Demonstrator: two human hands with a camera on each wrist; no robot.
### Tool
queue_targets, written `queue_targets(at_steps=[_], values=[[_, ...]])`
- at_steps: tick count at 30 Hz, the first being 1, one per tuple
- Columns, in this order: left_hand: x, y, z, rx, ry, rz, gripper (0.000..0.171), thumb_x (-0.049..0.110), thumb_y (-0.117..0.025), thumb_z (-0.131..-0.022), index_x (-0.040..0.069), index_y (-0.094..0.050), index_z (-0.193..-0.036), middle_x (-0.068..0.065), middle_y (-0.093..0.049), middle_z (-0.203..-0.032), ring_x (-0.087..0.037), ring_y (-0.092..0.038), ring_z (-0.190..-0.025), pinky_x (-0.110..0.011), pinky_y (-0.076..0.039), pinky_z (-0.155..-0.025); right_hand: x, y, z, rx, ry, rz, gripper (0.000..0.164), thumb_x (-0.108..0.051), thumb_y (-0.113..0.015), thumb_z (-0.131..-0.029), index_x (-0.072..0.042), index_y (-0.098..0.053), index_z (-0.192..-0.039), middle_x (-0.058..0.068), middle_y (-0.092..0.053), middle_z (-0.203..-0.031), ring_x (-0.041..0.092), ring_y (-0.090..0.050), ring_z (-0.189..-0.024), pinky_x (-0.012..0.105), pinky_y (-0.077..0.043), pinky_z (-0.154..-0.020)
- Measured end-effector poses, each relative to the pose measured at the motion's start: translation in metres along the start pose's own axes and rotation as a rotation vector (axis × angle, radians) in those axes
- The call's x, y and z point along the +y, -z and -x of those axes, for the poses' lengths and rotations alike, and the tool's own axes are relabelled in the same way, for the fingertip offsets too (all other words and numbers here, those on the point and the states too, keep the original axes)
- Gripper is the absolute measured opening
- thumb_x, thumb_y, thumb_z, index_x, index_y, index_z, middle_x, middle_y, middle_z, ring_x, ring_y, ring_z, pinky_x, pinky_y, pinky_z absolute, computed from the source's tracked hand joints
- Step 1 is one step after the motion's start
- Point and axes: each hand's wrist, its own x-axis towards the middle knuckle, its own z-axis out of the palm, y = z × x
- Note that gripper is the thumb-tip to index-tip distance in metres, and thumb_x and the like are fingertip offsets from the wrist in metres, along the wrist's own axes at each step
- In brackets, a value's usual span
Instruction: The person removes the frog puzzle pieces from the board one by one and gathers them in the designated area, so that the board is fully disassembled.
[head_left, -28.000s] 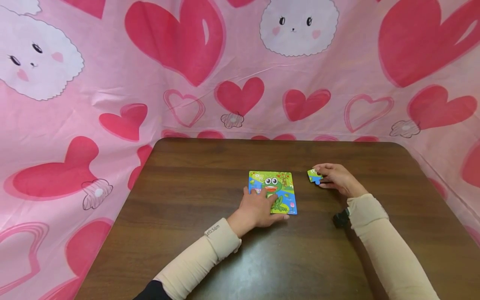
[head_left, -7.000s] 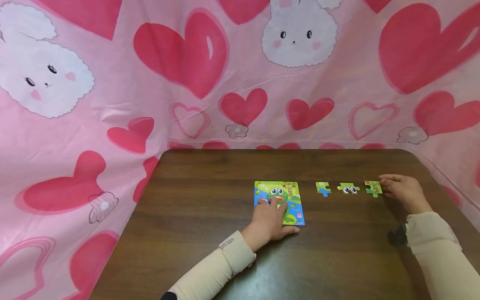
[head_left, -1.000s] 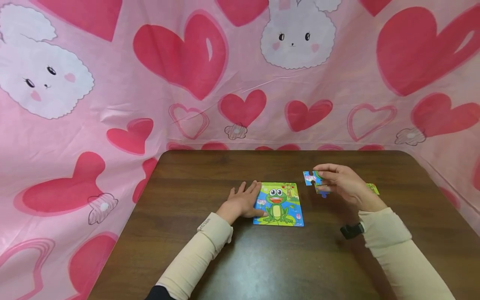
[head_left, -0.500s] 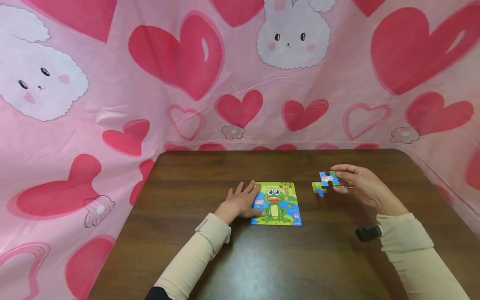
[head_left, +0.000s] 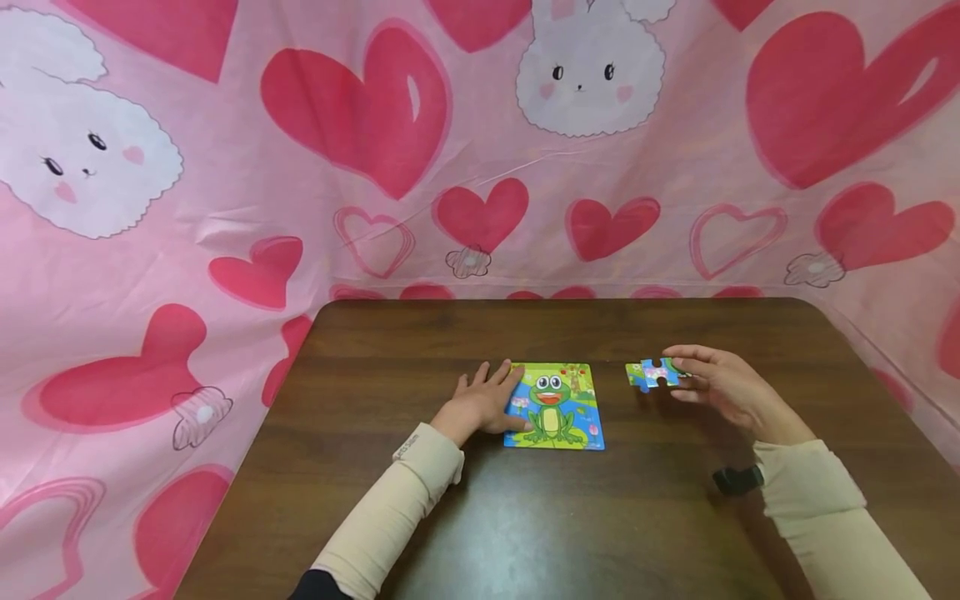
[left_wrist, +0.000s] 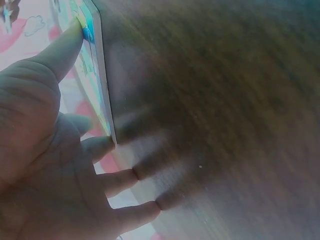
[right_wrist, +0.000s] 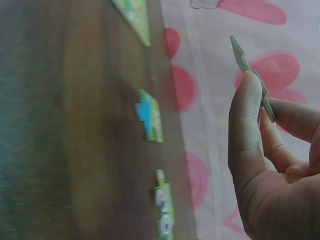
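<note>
My left hand [head_left: 476, 408] lies spread at the left edge of a frog jigsaw puzzle [head_left: 558, 437]. Its thumb [left_wrist: 62, 47] rests on the puzzle, while several other fingertips touch the table in the left wrist view. To the right, my right hand [head_left: 731, 392] pinches a blue puzzle piece [head_left: 654, 373] with a pink flower between thumb and fingers. The right wrist view shows this piece [right_wrist: 239, 54] edge-on, raised off the table. Behind it in the head view is a loose green-and-blue piece [head_left: 633, 375]. A piece with the frog's eyes [right_wrist: 165, 212] lies farther along, hidden by my hand in the head view.
The brown wooden table [head_left: 480, 517] has rounded far corners. A pink cloth [head_left: 547, 158] with hearts and rabbits hangs behind it and along the sides. A black wrist camera [head_left: 738, 480] sits under my right wrist.
Loose pieces have been laid out right of the puzzle since the oldest frame. My left hand has shifted off the frog to the left edge. Lately my right hand moved right, then lower, with the piece.
</note>
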Motion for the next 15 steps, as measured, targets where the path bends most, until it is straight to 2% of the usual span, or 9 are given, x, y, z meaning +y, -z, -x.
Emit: queue_targets(at_steps=[5,15], values=[[-0.001,-0.001,0.000,0.006,-0.011,0.016,0.103,0.065,-0.064,-0.090,0.036,0.000,-0.164,0.005,-0.003,-0.173,-0.034,-0.004,-0.160,-0.063,-0.010,-0.124,0.017,-0.001,0.000,0.011,-0.061,0.007,0.022,-0.016,-0.055,-0.105,-0.028,-0.074,-0.107,-0.010,-0.066,-0.099,0.010,-0.071,-0.083,0.030,-0.061,-0.079],[-0.001,0.002,0.002,0.007,-0.009,0.000,0.099,0.066,-0.063,-0.091,0.032,-0.006,-0.165,0.005,-0.003,-0.173,-0.033,-0.005,-0.160,-0.062,-0.011,-0.125,0.041,0.002,-0.004,0.001,-0.134,0.062,0.015,-0.020,-0.057,-0.105,-0.024,-0.069,-0.112,-0.015,-0.066,-0.104,0.011,-0.072,-0.089,0.032,-0.061,-0.082]])
